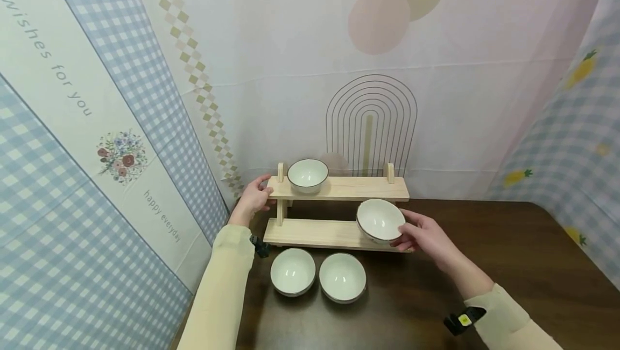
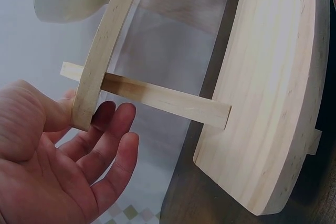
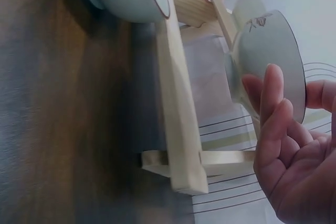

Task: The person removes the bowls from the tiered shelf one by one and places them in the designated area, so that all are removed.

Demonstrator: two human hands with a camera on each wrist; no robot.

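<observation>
My right hand (image 1: pixel 420 236) holds a white bowl (image 1: pixel 380 219) with a dark rim, thumb at the rim and fingers under its side. In the head view the bowl overlaps the right end of the lower board; the right wrist view shows a small brown motif on its outside. At the left, my left hand (image 1: pixel 255 197) grips the end of the upper board (image 2: pixel 100 66) of a two-tier wooden shelf (image 1: pixel 315 231), thumb on one face and fingers curled behind. Another white bowl (image 1: pixel 308 174) sits on the upper board, toward its left end.
Two more white bowls (image 1: pixel 293 272) stand side by side on the dark wooden table (image 1: pixel 411 307), in front of the shelf. Behind the shelf hangs a pale patterned cloth (image 1: pixel 271 113). A blue checked cloth (image 1: pixel 43 221) closes off the left side.
</observation>
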